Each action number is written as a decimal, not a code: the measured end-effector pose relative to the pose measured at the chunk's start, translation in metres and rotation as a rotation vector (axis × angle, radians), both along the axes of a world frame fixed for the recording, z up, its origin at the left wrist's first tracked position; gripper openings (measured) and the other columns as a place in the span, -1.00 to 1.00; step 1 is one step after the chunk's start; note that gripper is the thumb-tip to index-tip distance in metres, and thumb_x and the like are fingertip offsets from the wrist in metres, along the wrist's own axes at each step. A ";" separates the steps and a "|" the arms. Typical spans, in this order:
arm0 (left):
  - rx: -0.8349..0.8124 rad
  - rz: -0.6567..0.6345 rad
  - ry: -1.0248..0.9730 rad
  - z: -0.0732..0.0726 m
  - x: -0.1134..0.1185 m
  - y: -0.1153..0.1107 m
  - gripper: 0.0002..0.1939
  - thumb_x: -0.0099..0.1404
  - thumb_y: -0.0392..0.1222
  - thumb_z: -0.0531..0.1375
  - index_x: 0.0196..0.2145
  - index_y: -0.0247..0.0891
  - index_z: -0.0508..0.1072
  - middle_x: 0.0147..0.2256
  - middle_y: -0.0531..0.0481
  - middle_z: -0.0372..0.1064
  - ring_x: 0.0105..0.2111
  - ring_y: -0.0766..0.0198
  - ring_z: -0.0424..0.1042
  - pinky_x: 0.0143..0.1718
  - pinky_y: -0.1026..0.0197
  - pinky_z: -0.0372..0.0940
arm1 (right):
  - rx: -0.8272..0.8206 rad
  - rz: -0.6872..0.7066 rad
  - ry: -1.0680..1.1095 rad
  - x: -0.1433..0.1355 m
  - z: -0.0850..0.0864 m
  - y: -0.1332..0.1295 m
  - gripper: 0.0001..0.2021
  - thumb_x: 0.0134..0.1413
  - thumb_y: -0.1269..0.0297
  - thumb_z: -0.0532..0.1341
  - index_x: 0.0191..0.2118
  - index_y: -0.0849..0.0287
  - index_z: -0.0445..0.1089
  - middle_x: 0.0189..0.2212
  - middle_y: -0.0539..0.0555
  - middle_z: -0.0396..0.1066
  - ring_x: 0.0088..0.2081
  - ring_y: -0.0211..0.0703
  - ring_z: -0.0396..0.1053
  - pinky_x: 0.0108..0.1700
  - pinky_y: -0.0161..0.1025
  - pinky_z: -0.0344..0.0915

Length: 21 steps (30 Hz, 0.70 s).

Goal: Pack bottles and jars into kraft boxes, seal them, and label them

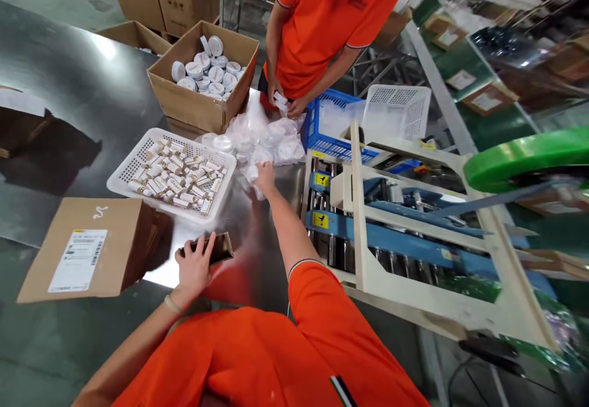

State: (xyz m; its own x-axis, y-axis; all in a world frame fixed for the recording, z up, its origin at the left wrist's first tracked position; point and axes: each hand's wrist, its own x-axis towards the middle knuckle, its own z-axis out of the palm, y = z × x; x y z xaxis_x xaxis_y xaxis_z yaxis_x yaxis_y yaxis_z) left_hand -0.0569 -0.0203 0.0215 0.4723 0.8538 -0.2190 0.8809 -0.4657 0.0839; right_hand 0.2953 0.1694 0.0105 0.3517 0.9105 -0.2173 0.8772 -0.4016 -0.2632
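Note:
My left hand presses down on a small open brown box at the near edge of the steel table. My right hand is stretched far forward and closes on a clear plastic-wrapped round jar at the near side of a pile of bagged jars. A white basket of several small white tubes sits between my hands, to the left. Across the table a person in an orange shirt holds a small white item in both hands.
An open carton full of white round jars stands at the back. A labelled cardboard box lies at the near left. A blue crate and white basket sit right, beside a carton-sealing machine.

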 end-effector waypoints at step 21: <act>-0.072 -0.040 -0.509 -0.026 0.021 0.021 -0.36 0.40 -0.15 0.33 0.37 -0.39 0.39 0.31 -0.45 0.36 0.28 -0.27 0.33 0.36 -0.33 0.18 | -0.272 0.966 0.238 -0.155 0.017 -0.160 -0.53 0.08 0.13 0.61 0.04 0.30 0.69 -0.05 0.25 0.66 0.09 0.13 0.56 0.24 -0.08 0.47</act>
